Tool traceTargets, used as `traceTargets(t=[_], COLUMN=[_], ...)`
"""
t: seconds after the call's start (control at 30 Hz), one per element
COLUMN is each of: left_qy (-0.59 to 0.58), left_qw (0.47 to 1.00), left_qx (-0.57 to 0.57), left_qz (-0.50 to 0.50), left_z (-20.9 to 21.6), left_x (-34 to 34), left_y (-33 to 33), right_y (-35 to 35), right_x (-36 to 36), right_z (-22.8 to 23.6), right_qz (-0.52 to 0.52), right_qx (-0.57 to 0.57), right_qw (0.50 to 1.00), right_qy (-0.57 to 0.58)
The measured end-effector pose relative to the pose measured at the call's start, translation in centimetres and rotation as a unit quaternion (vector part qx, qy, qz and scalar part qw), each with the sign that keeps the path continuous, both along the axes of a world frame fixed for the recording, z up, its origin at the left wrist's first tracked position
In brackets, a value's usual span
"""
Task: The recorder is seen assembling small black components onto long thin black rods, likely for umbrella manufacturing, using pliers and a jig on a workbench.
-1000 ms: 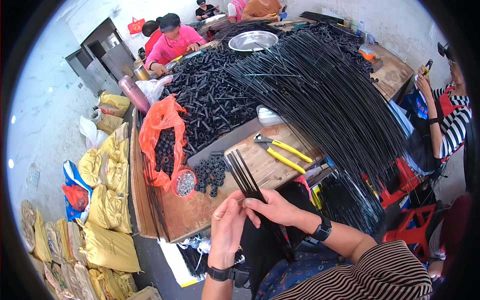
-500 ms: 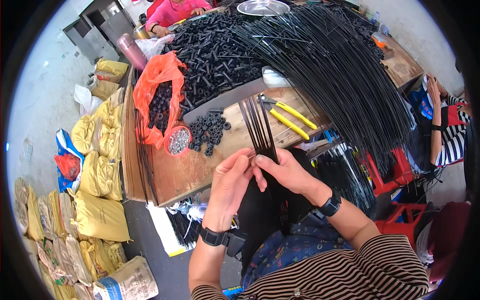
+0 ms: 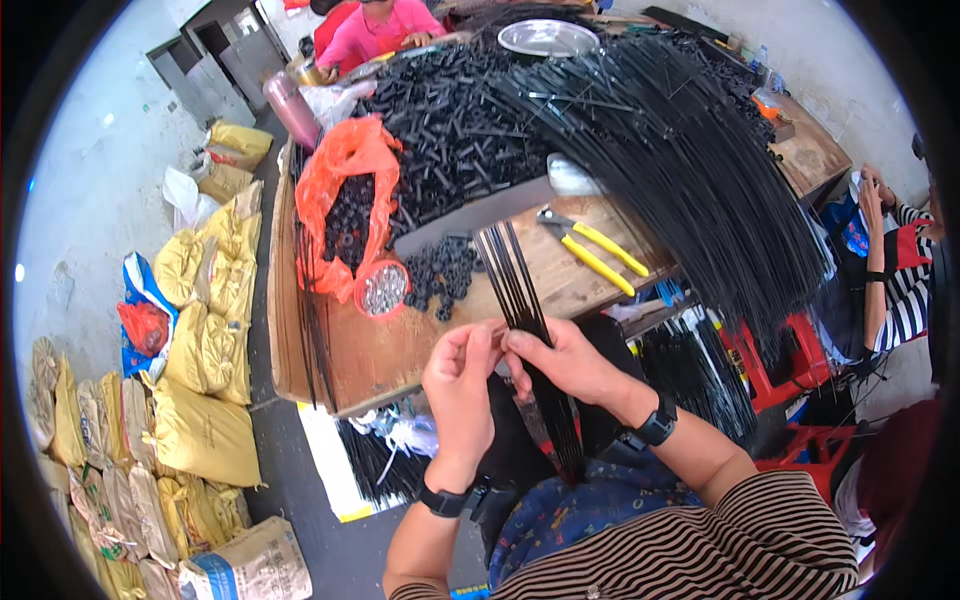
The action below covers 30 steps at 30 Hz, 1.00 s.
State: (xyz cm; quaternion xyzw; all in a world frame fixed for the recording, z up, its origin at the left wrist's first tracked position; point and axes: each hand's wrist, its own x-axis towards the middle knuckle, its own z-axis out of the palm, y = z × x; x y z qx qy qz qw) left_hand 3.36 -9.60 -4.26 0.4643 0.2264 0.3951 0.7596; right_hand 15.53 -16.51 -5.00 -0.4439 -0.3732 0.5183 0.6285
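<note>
Several thin black rods stand fanned in a bundle, tilted toward the table, their lower ends reaching my lap. My right hand is closed round them with its thumb laid across the front. Close beside it on the left, my left hand is pinched, fingertips near the rods and my right thumb. Whatever those fingertips hold is too small to make out. Beyond the hands, yellow-handled pliers lie on the wooden table. A red cup of small silvery pieces stands by a heap of black rings.
An orange plastic bag of black parts sits left of a big pile of black tubes, behind a grey strip. Long black rods cover the right. Yellow sacks line the left floor. Co-workers sit across and right.
My view has shifted, so the table appears farther right and lower. Both hands sit slightly lower, and my left fingers are curled more tightly. The right hand keeps its hold on the rods.
</note>
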Motion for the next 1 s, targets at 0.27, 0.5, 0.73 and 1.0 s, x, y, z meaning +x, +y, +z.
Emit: traceTargets(t=[0.27,0.5,0.73,1.0], left_qy=[-0.037,-0.032,0.110,0.080], left_qw=[0.996,0.993,0.972,0.977], left_qx=[-0.076,-0.056,0.182,0.093], left_qz=[-0.038,-0.095,-0.104,-0.175], left_z=[0.1,-1.4,5.2,9.2], left_x=[-0.4,-0.4,0.2,5.2], left_y=[1.8,1.4,2.9,4.1], right_y=[1.4,0.6,0.9,0.0], right_x=[1.0,1.4,0.1,-0.1], right_z=[0.0,-0.5,-2.8,-1.4], right_qz=[0.031,0.047,0.007,0.023], right_qx=[-0.001,0.004,0.096,0.144], right_qw=[0.999,0.997,0.995,0.989], right_qy=[0.009,-0.054,0.009,-0.006])
